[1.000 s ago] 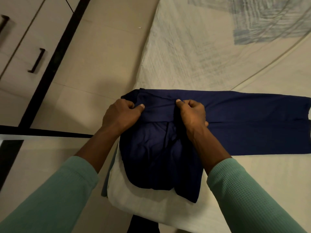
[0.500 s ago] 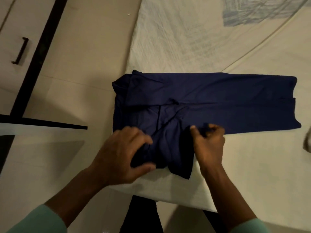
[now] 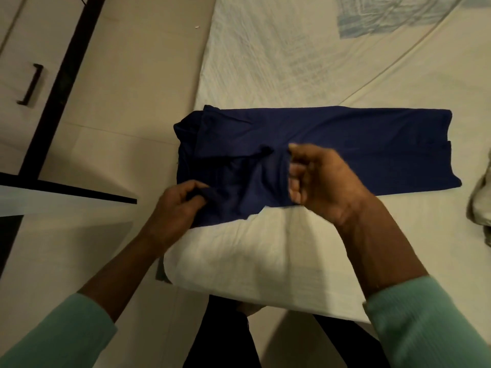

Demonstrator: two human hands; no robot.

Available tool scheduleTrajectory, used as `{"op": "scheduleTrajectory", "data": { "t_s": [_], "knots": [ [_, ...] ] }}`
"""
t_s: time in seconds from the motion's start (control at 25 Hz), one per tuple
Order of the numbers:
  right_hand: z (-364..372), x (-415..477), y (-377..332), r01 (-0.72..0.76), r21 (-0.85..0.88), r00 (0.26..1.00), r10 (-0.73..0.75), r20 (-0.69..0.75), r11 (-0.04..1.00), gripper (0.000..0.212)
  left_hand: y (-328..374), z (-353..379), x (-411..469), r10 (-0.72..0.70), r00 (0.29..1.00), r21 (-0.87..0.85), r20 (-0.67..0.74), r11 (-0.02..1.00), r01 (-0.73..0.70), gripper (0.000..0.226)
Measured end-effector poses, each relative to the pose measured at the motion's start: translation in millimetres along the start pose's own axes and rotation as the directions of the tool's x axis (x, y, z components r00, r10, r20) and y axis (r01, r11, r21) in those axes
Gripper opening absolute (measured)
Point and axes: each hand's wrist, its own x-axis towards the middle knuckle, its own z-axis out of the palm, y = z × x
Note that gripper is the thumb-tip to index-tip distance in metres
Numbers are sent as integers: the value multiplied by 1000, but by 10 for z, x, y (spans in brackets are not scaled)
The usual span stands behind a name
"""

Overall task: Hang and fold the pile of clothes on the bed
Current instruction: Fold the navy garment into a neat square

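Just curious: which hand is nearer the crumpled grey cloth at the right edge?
Right. The right hand is left of the grey cloth; the left hand grips the navy garment farther left.

My cream-covered bed carries the navy trousers, laid flat across its near corner with the legs running to my right. A pale crumpled cloth lies at its right edge, apart from them.

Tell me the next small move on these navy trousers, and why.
Probably fold the bunched flap inward and flatten it. The left hand pinches it at the near left corner of the trousers, where it juts past the straight legs.
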Motion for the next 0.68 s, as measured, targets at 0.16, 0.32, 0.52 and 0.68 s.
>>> {"op": "scheduleTrajectory", "data": {
  "t_s": [0.16,0.32,0.52,0.68],
  "knots": [
    [144,211,-183,204,310,972,-231,51,929,21,117,20,138,-158,971,-118,-182,983,138,11],
    [70,451,410,318,-372,884,-414,-215,872,9,78,11,135,-100,966,-72,-237,994,85,8],
    [-137,503,1032,458,-562,774,-620,-129,688,24,100,-138,92,17,906,-28,-423,999,-32,19],
    [-191,447,1166,449,-873,672,-715,191,189,47,53,-297,-39,0,999,257,-44,966,11,85]
  ]
}}
